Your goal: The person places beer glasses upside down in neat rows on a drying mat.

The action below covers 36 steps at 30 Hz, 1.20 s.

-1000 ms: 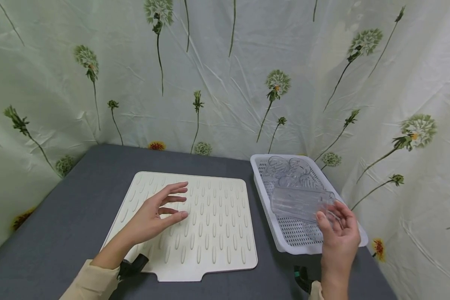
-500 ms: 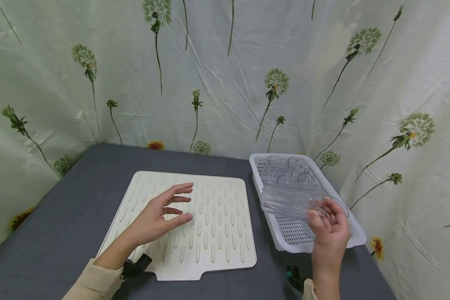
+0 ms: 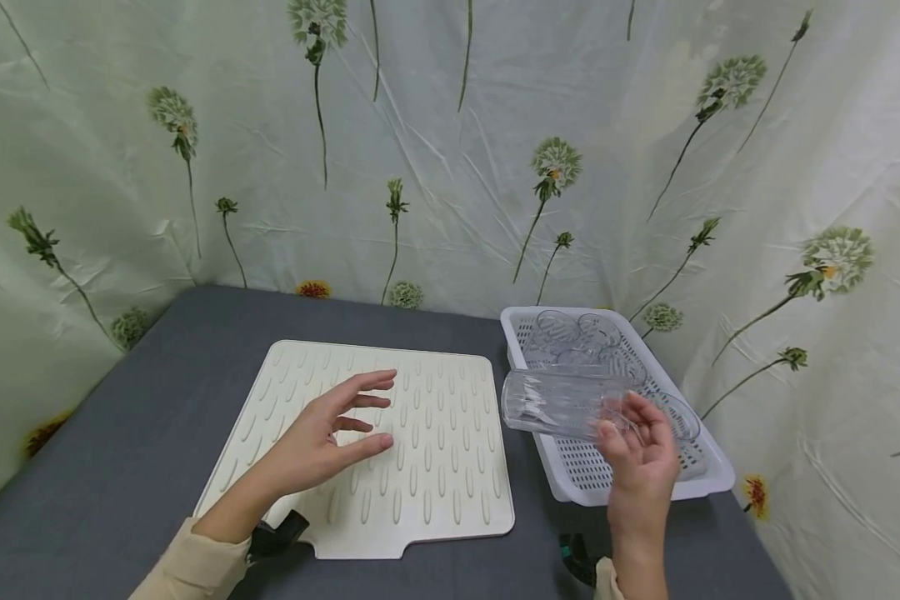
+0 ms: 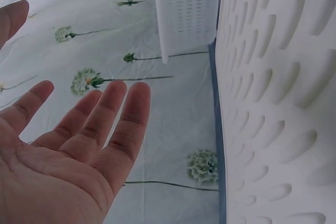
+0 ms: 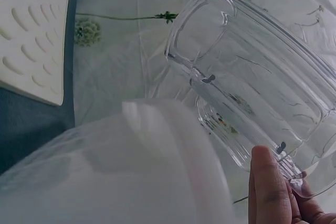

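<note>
My right hand (image 3: 640,454) grips a tall clear glass (image 3: 551,402) near one end. The glass lies on its side in the air, its far end pointing left past the basket's edge. In the right wrist view, my fingers (image 5: 269,190) are at the lower end of the glass (image 5: 262,77). Over the white board (image 3: 450,500) with oval ridges, my left hand (image 3: 318,437) holds nothing, thumb and fingers apart. The left wrist view shows that hand (image 4: 63,177) with its palm bare.
A white perforated basket (image 3: 528,404) at the right contains several more clear glasses (image 3: 577,337). Dark grey cloth (image 3: 142,417) covers the table. A flower-print curtain (image 3: 450,167) hangs behind and along both sides.
My right hand has carried the clear glass left, from over the basket toward the board. My left hand has drifted slightly right, still holding nothing.
</note>
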Tool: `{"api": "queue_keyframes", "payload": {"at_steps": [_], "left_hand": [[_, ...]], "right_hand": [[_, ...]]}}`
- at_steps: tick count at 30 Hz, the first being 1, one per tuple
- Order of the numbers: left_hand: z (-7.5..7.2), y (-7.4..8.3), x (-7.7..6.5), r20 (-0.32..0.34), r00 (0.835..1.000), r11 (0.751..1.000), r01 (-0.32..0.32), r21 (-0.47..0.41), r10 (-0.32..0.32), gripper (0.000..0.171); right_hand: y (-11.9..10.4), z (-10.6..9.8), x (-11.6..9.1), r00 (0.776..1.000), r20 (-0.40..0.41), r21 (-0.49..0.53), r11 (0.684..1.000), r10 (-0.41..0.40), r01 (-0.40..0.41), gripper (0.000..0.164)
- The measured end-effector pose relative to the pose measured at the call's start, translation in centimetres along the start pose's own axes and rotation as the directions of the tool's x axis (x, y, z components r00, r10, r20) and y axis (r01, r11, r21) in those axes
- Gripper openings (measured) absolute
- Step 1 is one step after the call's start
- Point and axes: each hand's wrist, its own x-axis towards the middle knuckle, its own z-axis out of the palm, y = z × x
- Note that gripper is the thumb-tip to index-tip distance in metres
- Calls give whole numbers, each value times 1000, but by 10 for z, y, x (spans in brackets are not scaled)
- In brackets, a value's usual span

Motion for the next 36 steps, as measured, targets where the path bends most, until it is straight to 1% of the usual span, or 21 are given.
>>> {"api": "queue_keyframes", "payload": {"at_steps": [5, 10, 17, 22, 27, 31, 36], "left_hand": [[1, 0, 0, 3, 1000, 1000, -2, -6, 2, 73], [4, 2, 0, 5, 1000, 1000, 2, -16, -2, 74], [9, 6, -1, 9, 1000, 999, -2, -32, 3, 75], [11, 6, -1, 9, 1000, 999, -24, -35, 24, 73], [13, 6, -1, 11, 999, 998, -49, -28, 49, 72], [15, 7, -2, 14, 998, 997, -61, -44, 62, 73], [17, 8, -2, 18, 997, 995, -77, -63, 78, 73]], "right_hand": [[1, 3, -2, 999, 42, 13, 1000, 24, -24, 39], [2, 7, -5, 997, 69, 19, 999, 36, -38, 40], [4, 12, -9, 994, 103, 42, 998, 32, -36, 42], [6, 14, -11, 991, 134, 46, 999, 16, -23, 42], [9, 18, -14, 985, 171, 55, 998, 20, -29, 43], [11, 22, -17, 980, 197, 47, 998, 36, -47, 43], [13, 28, -21, 972, 222, 14, 997, 71, -76, 45]]}}
